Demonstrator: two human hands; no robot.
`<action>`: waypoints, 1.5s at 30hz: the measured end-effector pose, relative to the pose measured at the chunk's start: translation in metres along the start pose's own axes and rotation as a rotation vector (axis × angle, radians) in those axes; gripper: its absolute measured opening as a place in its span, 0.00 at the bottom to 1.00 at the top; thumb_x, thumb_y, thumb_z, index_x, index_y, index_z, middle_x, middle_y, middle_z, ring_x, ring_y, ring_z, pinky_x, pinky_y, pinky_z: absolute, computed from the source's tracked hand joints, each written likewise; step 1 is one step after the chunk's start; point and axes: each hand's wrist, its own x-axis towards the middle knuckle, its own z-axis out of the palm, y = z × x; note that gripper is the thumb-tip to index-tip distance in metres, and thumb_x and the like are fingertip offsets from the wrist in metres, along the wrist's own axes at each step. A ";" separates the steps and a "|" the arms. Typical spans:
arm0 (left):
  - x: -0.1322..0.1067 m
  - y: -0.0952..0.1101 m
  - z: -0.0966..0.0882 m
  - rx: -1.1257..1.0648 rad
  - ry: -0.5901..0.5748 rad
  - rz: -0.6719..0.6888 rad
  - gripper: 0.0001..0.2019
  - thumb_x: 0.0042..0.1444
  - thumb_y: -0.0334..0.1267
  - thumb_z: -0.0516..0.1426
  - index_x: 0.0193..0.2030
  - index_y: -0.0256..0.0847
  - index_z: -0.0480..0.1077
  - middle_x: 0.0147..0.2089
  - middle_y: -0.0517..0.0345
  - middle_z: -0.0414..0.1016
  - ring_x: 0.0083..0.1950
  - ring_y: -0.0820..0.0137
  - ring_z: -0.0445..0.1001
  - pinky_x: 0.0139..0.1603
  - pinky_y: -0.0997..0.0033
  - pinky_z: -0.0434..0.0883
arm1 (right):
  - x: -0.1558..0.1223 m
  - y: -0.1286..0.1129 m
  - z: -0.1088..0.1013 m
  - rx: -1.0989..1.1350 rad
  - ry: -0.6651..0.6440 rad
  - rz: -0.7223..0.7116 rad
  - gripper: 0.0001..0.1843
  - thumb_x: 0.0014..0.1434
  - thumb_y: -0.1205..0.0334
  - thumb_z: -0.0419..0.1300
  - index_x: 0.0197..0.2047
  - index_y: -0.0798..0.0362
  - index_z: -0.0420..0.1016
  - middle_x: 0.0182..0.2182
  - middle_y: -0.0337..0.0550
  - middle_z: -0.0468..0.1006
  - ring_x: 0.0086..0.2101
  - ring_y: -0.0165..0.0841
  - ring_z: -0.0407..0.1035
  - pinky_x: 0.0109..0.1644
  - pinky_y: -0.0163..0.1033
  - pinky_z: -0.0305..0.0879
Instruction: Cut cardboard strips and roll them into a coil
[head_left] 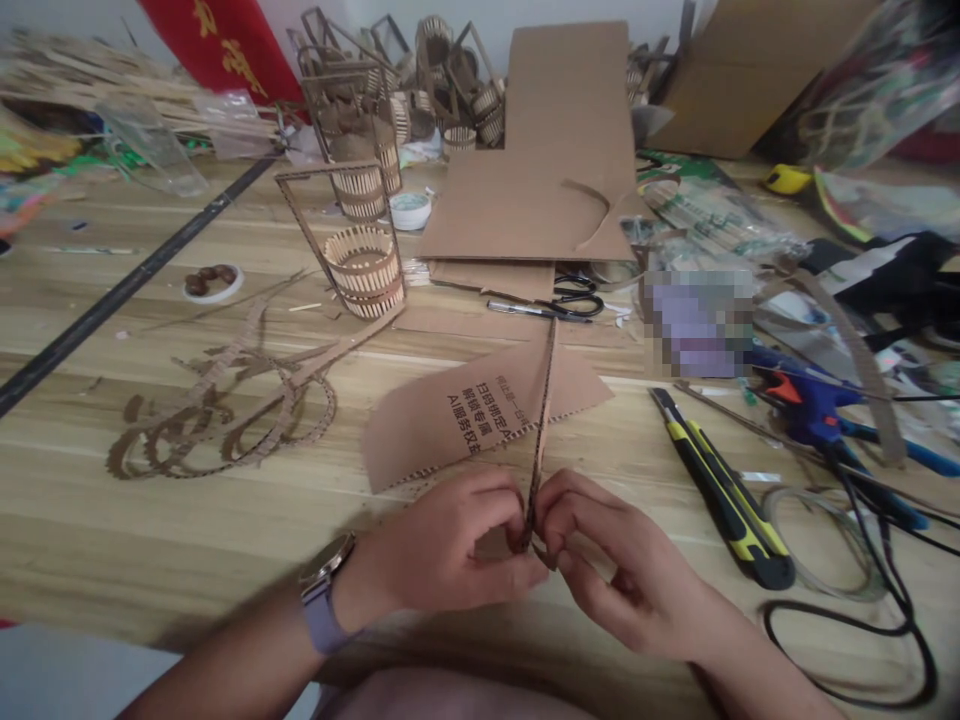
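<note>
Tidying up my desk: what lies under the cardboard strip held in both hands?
A printed cardboard sheet lies flat on the table beneath the cardboard strip. The left hand and right hand hide its near end and anything below.

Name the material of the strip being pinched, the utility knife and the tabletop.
The strip looks like corrugated cardboard, matte brown: fluting shows along its edge. The utility knife seems plastic-bodied, black and yellow, slightly glossy. The tabletop shows pale wood grain, possibly laminate, smooth.
</note>
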 end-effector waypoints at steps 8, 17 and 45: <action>-0.003 0.006 0.001 0.053 0.094 -0.022 0.12 0.65 0.36 0.51 0.29 0.40 0.64 0.38 0.56 0.68 0.40 0.70 0.68 0.43 0.70 0.68 | -0.006 0.013 0.009 -0.262 0.158 -0.157 0.07 0.62 0.59 0.64 0.42 0.49 0.71 0.37 0.44 0.76 0.39 0.35 0.72 0.41 0.40 0.73; -0.002 0.007 0.004 0.057 0.169 0.008 0.11 0.62 0.30 0.51 0.28 0.40 0.63 0.38 0.56 0.70 0.40 0.71 0.69 0.45 0.72 0.68 | -0.002 0.007 0.010 -0.210 0.250 -0.143 0.10 0.61 0.74 0.58 0.39 0.48 0.69 0.36 0.41 0.80 0.37 0.33 0.76 0.41 0.40 0.72; -0.003 0.000 0.000 -0.096 0.209 -0.018 0.09 0.63 0.33 0.55 0.30 0.39 0.69 0.55 0.51 0.76 0.55 0.68 0.75 0.54 0.73 0.69 | -0.011 0.010 0.015 -0.028 0.487 0.003 0.11 0.66 0.73 0.51 0.38 0.45 0.60 0.23 0.35 0.81 0.36 0.36 0.80 0.38 0.43 0.75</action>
